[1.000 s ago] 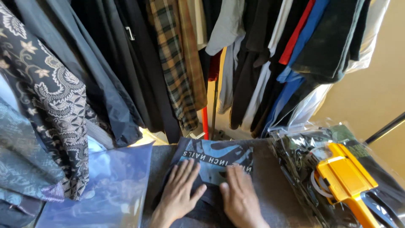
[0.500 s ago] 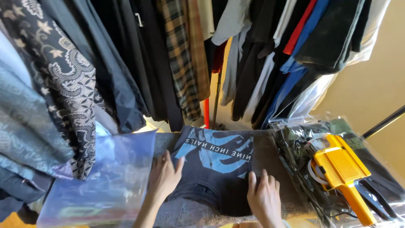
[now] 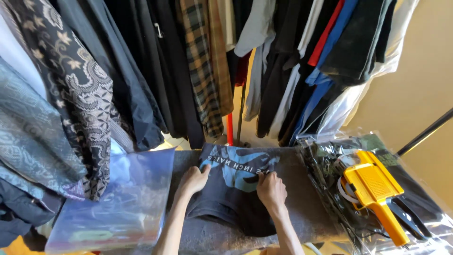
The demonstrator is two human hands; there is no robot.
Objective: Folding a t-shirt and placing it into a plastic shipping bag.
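— Where was the shirt (image 3: 231, 189) when you looked down?

— It lay flat on the grey desk (image 3: 302, 208), folded, dark with a blue print and a band of white lettering, its printed end toward the clothes rack. I had both hands on it.

— What was each grip doing?

— My left hand (image 3: 192, 180) sat at the shirt's left edge, near the upper corner, fingers curled onto the cloth. I could not tell whether that grip was clenched on a fold or only pressing. My right hand (image 3: 271, 190) was on the print's right side, and its fingertips were pinched on the fabric just below the lettering.

— And around it?

— A clear blue plastic bag (image 3: 118, 198) lay just left of the shirt, touching the desk's edge. To the right sat bagged garments (image 3: 339, 165) in crinkled plastic, with a yellow tool (image 3: 373, 189) resting on top, its handle pointing toward me, well apart from my right hand. Beyond the desk hung the rack: a plaid shirt (image 3: 203, 66), dark jackets, a patterned garment (image 3: 75, 89) at the left, blue and red tops at the right.
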